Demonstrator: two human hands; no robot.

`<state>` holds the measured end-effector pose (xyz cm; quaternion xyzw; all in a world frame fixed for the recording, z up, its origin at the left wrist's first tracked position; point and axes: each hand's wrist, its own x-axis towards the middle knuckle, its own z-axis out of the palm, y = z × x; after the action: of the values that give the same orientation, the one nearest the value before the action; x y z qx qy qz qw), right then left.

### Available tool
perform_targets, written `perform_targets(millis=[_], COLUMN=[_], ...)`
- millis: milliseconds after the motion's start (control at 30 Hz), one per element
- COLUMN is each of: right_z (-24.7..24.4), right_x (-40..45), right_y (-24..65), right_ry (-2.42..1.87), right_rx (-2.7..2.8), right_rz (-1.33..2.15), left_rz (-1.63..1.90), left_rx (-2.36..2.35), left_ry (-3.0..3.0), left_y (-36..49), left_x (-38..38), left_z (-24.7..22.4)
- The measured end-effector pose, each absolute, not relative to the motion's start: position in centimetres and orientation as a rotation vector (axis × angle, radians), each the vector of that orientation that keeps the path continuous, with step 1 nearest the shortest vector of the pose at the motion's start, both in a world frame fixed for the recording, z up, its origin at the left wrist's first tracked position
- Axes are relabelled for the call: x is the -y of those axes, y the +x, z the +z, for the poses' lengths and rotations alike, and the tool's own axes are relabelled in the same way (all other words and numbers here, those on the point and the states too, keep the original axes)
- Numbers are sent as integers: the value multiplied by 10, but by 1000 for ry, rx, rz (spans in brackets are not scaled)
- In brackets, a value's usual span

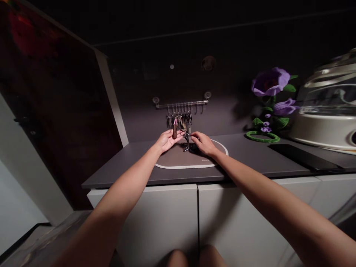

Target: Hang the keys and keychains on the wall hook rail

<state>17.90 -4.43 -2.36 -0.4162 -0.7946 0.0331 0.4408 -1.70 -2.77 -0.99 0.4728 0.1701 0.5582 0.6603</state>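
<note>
Nearest you, at the bottom edge, are your knees (177, 258) before pale cabinet doors (158, 218). Above them runs a dark grey desk (111, 165). Toward its front edge on the right lies a flat black slab (302, 156). In the middle is a rounded brown mat (178, 157) with a white border.

Your two hands meet over this mat. Your left hand (166, 141) is palm up, its fingers reaching behind a hanging brown tag (175, 131). Your right hand (204, 144) is palm down, fingers bent. Between them, above the mat, is a bunch of keys (186, 142); I cannot tell whether either grip is closed on it. A black object (194, 149) sits partly hidden under the right hand.

To the right, a purple flower ornament (271, 83) rises from a green ring, beside a cream appliance (325, 128) with a clear upper part. Farther back, more keys (189, 118) hang from a clear hook rail (182, 104) on the dark wall (133, 122).
</note>
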Motion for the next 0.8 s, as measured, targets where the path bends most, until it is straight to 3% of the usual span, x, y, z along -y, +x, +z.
perform_targets(millis=[800], right_z=[-21], right_x=[44], right_y=[171], right_ry=[-979], right_rx=[1758], right_rz=[149], left_rz=[1119], left_rx=[-282], left_ry=[1176], left_y=[-2], left_x=[40], left_z=[-8])
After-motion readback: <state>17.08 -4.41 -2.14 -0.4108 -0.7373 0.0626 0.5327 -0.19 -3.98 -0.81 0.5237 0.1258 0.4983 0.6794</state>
